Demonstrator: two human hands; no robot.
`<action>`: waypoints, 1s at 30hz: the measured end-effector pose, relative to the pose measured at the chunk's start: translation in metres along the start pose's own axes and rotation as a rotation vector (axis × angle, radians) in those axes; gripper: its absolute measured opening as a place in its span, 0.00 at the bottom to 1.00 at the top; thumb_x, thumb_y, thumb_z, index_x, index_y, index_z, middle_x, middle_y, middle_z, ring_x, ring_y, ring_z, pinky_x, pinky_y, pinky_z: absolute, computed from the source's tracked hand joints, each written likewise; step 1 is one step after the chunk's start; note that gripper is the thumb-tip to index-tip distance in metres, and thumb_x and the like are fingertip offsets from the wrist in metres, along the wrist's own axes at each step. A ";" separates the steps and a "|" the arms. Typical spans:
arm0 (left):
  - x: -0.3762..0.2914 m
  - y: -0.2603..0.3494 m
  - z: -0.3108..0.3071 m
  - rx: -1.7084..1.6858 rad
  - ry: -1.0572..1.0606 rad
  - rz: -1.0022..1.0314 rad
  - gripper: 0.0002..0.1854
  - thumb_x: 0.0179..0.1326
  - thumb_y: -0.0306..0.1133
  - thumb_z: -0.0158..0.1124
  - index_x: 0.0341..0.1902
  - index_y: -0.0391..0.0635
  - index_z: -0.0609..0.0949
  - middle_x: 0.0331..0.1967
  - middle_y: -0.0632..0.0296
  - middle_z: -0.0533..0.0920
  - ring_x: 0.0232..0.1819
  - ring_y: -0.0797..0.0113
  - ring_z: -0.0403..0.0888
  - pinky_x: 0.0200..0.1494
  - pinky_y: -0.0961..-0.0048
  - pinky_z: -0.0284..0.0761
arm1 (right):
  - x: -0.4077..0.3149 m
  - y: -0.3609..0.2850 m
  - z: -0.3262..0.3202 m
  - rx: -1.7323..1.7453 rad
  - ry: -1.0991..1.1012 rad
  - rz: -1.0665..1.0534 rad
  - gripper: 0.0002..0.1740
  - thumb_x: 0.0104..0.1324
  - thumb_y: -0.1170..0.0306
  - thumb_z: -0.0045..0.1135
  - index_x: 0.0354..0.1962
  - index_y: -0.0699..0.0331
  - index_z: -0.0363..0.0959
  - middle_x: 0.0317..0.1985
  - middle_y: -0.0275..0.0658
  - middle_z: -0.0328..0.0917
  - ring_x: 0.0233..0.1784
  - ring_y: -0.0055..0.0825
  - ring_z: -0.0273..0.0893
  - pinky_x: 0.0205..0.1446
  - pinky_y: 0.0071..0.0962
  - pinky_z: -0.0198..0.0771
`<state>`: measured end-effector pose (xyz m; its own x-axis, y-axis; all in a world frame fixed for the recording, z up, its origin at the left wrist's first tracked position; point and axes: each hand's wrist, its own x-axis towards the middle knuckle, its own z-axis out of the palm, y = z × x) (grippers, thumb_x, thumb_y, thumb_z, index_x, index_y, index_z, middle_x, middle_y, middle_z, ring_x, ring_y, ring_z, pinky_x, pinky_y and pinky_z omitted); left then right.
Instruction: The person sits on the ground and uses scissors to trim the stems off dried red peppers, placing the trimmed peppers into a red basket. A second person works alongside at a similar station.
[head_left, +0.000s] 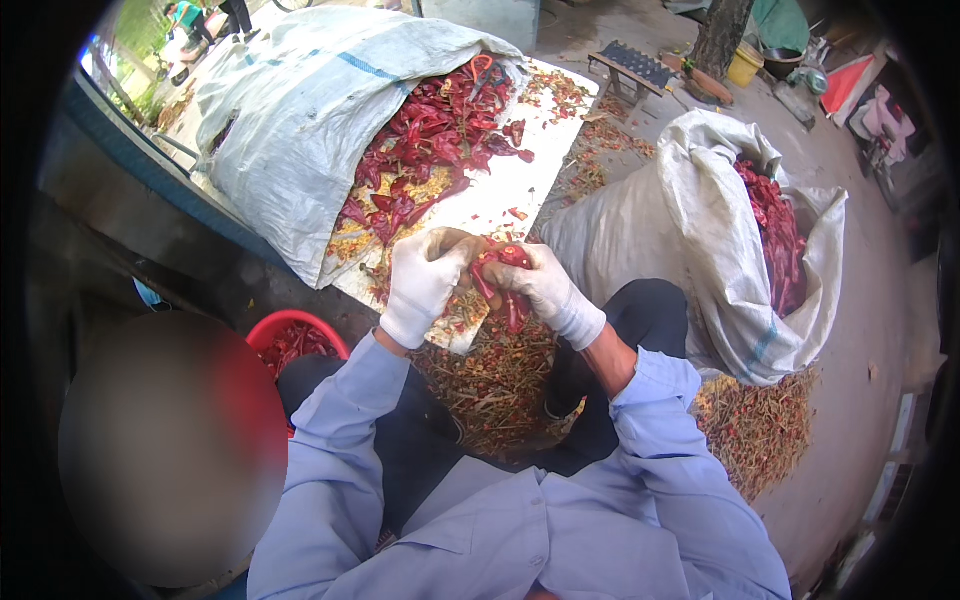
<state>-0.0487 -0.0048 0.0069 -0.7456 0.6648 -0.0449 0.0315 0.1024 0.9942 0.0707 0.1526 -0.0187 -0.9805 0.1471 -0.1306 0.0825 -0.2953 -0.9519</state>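
Both my hands wear white work gloves with brown-stained fingers and meet over the front of a white board (517, 184). In my right hand (544, 281) are several dried red chili peppers (514, 306), gripped between thumb and fingers. My left hand (429, 277) is right beside them, its fingers curled at the peppers' left side; whether it pinches a stem is hidden. Beyond my hands, a heap of dried red chilies (431, 135) spills onto the board from the mouth of a white woven sack (300, 112). Orange-handled scissors (484, 71) rest on the heap.
Upright at my right stands another woven sack (622, 225) filled with red chilies. A red basin (274, 326) at left holds more. Stems and scraps (487, 382) cover the ground between my legs. Farther off are a low stool (634, 67), a tree trunk (720, 37) and a yellow bucket (744, 66).
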 end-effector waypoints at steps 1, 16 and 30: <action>-0.001 0.001 0.002 0.007 0.022 0.019 0.10 0.69 0.30 0.66 0.41 0.33 0.88 0.29 0.60 0.88 0.26 0.76 0.82 0.31 0.78 0.78 | -0.001 -0.002 0.001 0.036 -0.018 0.011 0.11 0.70 0.66 0.66 0.39 0.66 0.82 0.28 0.31 0.82 0.28 0.15 0.77 0.31 0.22 0.72; -0.001 -0.003 0.003 0.043 -0.035 -0.007 0.10 0.69 0.29 0.65 0.39 0.33 0.87 0.25 0.62 0.85 0.22 0.77 0.79 0.26 0.79 0.73 | 0.001 0.004 0.005 -0.508 0.136 -0.103 0.16 0.66 0.61 0.67 0.38 0.68 0.80 0.25 0.42 0.81 0.29 0.25 0.78 0.38 0.33 0.74; 0.019 -0.040 -0.016 0.151 -0.176 0.579 0.15 0.71 0.38 0.64 0.44 0.35 0.83 0.34 0.60 0.82 0.27 0.73 0.79 0.25 0.77 0.73 | -0.008 0.003 0.006 -0.369 0.033 -0.163 0.13 0.66 0.67 0.68 0.44 0.67 0.84 0.31 0.38 0.85 0.35 0.20 0.81 0.43 0.27 0.76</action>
<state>-0.0744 -0.0084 -0.0321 -0.4592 0.7545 0.4689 0.5013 -0.2156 0.8380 0.0778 0.1446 -0.0192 -0.9802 0.1961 0.0274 -0.0093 0.0928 -0.9956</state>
